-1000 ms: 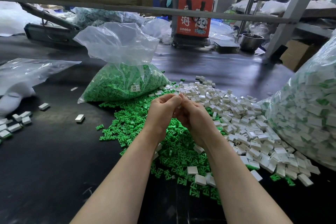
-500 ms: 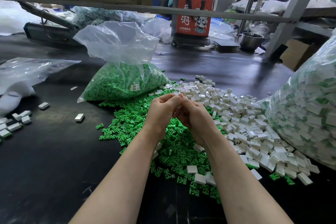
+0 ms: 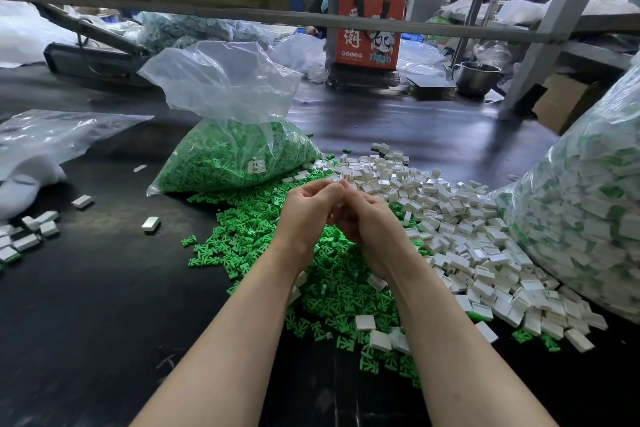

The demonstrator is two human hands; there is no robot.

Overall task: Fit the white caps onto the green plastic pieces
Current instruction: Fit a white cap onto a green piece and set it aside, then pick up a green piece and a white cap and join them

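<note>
A clear bag (image 3: pixel 235 152) holds green pieces; left hand (image 3: pixel 306 210) and right hand (image 3: pixel 372 229) curl together, contents hidden.

A red printed bag (image 3: pixel 369 19) is seen standing at the far edge of the dark table (image 3: pixel 86 288), with a steel pot (image 3: pixel 476 74) set to its right, a cardboard box (image 3: pixel 568 102) beyond that, and an empty clear plastic bag (image 3: pixel 52 139) laid flat at the left.
</note>
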